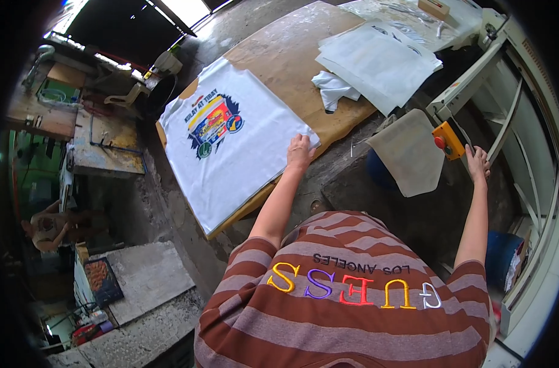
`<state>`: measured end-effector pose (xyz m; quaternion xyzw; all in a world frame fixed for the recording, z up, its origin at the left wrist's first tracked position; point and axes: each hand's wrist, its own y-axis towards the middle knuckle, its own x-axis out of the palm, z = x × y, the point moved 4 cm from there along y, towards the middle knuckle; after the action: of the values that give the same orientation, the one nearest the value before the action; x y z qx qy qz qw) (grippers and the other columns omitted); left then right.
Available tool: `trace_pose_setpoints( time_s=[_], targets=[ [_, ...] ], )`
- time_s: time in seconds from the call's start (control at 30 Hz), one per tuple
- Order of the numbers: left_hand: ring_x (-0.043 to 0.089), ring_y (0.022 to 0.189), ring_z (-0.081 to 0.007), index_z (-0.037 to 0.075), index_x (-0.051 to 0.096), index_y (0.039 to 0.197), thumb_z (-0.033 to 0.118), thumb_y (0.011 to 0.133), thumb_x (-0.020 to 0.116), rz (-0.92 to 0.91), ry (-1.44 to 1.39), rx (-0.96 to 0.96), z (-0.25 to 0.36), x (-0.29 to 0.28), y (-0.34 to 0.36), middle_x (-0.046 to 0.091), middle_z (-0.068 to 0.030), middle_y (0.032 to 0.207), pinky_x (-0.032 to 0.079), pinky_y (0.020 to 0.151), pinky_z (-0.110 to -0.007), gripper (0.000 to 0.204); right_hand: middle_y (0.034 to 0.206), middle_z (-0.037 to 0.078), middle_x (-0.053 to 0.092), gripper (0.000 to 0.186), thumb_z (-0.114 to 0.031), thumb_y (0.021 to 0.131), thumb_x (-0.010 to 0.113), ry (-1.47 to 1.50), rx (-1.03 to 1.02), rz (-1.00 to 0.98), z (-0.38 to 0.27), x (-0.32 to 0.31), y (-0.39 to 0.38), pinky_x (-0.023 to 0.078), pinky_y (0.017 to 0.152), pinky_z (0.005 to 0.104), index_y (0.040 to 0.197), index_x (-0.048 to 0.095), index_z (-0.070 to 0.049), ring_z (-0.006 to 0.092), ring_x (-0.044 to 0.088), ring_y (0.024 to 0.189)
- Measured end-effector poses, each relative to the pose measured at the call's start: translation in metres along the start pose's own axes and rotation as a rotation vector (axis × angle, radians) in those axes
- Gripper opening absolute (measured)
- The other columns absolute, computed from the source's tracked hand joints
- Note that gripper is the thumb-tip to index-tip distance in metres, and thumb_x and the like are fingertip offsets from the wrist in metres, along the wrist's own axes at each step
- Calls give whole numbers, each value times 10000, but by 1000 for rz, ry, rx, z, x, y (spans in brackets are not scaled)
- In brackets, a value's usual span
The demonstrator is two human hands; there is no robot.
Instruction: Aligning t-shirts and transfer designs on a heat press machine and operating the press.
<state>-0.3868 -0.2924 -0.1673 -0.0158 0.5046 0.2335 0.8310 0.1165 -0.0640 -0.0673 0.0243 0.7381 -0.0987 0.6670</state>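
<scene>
So your left hand [300, 152] is on the right-hand corner of that white printed shirt [230, 138], which is spread print-up on the brown tabletop [276, 46]. Fingers are curled at the edge, can't tell if they're actually pinching cloth. Your right hand [478, 164] is just beside the yellow control box [454, 141], fingers bent, grip unclear. White sheets [377, 70] lie farther along.

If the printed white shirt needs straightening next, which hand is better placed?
Probably the left hand: it is at the white shirt's right edge, while the right hand is farther right, by the orange control box.
</scene>
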Motion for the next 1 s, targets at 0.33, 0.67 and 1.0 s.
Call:
trace_pose_setpoints(
  time_s=[0.33, 0.67, 1.0],
  targets=[
    [587, 690, -281, 22, 634, 802, 150, 720, 665, -41, -181, -54, -23, 8, 19, 594, -130, 754, 466, 663, -340, 155, 1342, 36, 282, 620, -646, 809, 347, 28, -14, 37, 3, 1, 1, 201, 977, 508, 1250, 372, -211, 330, 269, 1228],
    [561, 703, -302, 7, 599, 781, 62, 745, 604, 68, -91, 8, 6, -14, 19, 573, -142, 766, 445, 654, -368, 65, 1348, 55, 270, 623, -638, 817, 336, -4, 19, 36, 3, 4, 3, 197, 977, 500, 1266, 349, -206, 341, 271, 1220],
    [533, 728, -351, 22, 542, 735, 62, 763, 535, -28, 19, 90, 0, 9, 9, 527, -153, 759, 437, 670, -420, 49, 1355, 52, 243, 624, -644, 817, 324, 13, -5, 46, 2, 7, 2, 193, 977, 502, 1257, 342, -202, 335, 254, 1227]
  ],
)
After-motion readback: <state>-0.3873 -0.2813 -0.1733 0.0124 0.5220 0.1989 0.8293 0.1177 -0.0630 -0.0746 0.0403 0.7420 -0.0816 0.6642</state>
